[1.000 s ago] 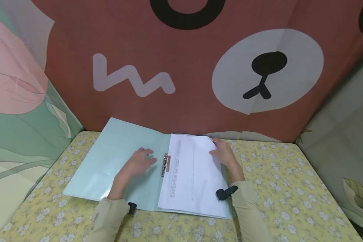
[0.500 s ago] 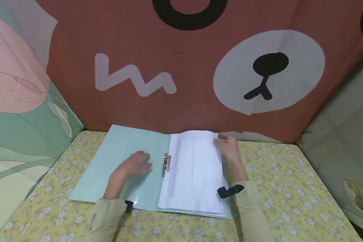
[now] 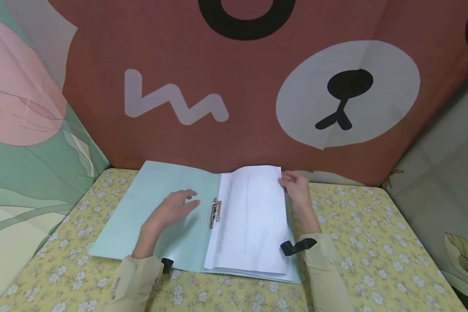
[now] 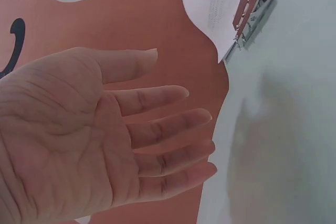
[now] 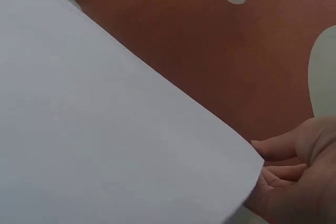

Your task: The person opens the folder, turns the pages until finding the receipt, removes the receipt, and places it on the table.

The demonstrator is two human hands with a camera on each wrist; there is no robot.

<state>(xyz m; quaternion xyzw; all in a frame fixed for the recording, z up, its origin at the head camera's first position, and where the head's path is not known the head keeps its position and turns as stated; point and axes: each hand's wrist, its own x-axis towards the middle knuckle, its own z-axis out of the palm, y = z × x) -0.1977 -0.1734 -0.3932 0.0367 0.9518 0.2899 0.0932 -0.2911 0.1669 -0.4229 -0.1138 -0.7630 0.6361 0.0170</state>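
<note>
A pale green folder (image 3: pixel 121 225) lies spread out in the head view, a metal clip (image 3: pixel 215 212) near its fold. White printed sheets (image 3: pixel 257 225) rest on the right half, held at the clip side. At the far right corner of the top sheet (image 5: pixel 121 129), my right hand (image 3: pixel 297 193) pinches the paper, which bows upward along its far edge. Above the left cover hovers my left hand (image 3: pixel 173 209), holding nothing. Its fingers are spread and relaxed in the left wrist view, with the clip (image 4: pixel 254 17) beyond the fingertips.
Yellow flowered cloth (image 3: pixel 374 255) covers the table. Right behind the folder's far edge rises a brown wall hanging (image 3: pixel 242 138) with a bear print. Small black cameras sit at the right wrist (image 3: pixel 298 247) and left wrist (image 3: pixel 167 265).
The right hand has moved slightly right, and the sheet's far corner has risen with it. The folder's left cover has settled lower. The left hand shifted left a little, then back.
</note>
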